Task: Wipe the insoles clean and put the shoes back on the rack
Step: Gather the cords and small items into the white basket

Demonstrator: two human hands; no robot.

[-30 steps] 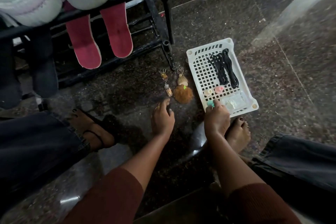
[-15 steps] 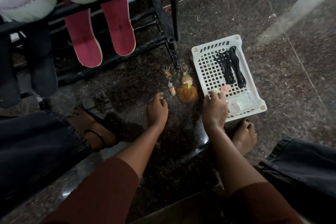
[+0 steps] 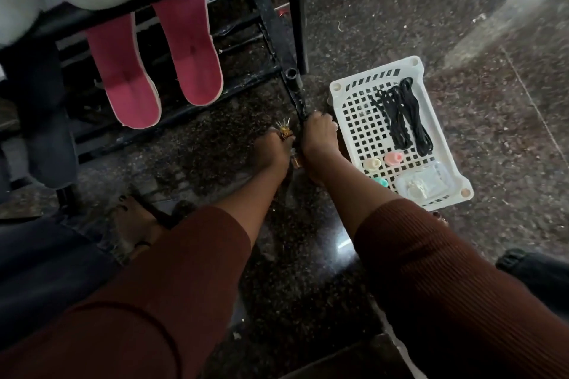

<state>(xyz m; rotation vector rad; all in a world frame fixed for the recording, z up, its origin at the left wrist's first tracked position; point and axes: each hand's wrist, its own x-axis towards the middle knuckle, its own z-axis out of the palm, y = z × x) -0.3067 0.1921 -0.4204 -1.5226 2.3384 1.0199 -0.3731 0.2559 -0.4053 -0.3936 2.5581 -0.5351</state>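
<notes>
L hand (image 3: 274, 149) pinches a gold keychain (image 3: 284, 132) on the floor at the rack (image 3: 297, 9) corner post. R hand (image 3: 320, 138) is curled beside it, contents hidden, can't tell. Prob clearing clutter first. Red shoes (image 3: 187, 55) sit on the rack's lower rail.

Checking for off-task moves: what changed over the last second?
The right hand left the white perforated plastic basket and, with the left hand, moved forward onto the gold metal keychains on the floor; grip unclear. Black shoelaces and pink slippers stayed put.
</notes>
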